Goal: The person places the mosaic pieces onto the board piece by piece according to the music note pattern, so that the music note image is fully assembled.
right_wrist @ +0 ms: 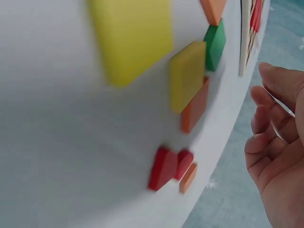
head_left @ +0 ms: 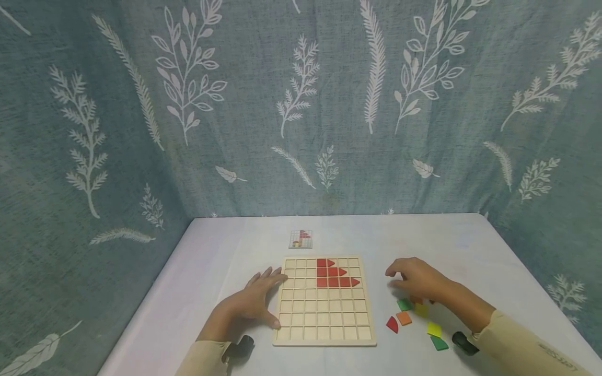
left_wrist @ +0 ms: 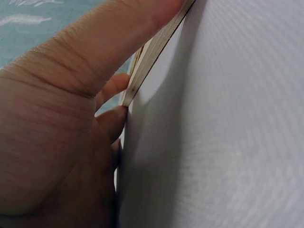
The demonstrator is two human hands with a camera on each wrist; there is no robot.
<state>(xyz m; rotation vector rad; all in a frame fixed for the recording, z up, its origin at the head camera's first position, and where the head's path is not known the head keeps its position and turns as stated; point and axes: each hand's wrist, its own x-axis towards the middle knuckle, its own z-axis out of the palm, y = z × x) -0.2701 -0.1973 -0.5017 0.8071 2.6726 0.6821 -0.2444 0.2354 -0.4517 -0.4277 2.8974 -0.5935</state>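
My left hand [head_left: 256,298] rests at the left side of a pale wooden grid board [head_left: 324,343], fingers spread. Up close in the left wrist view, its thumb [left_wrist: 114,38] and fingertips touch the board's edge [left_wrist: 153,56]. Red pieces [head_left: 334,282] fill three rows near the top of the grid, each row ending in a point at the right. To the right of the board, my right hand [head_left: 416,277] hovers above the table, fingers loosely bent and holding nothing. Below it lie a green piece [head_left: 404,304], an orange square [head_left: 403,318] and a yellow square [right_wrist: 188,78].
A small picture card [head_left: 301,239] with a grid design lies behind the board. Toward the front right are a red rounded piece [head_left: 392,324], another yellow piece [head_left: 434,329] and a green one [head_left: 439,343]. Two more red pieces [right_wrist: 164,168] show in the right wrist view. Patterned curtains [head_left: 329,172] surround the table.
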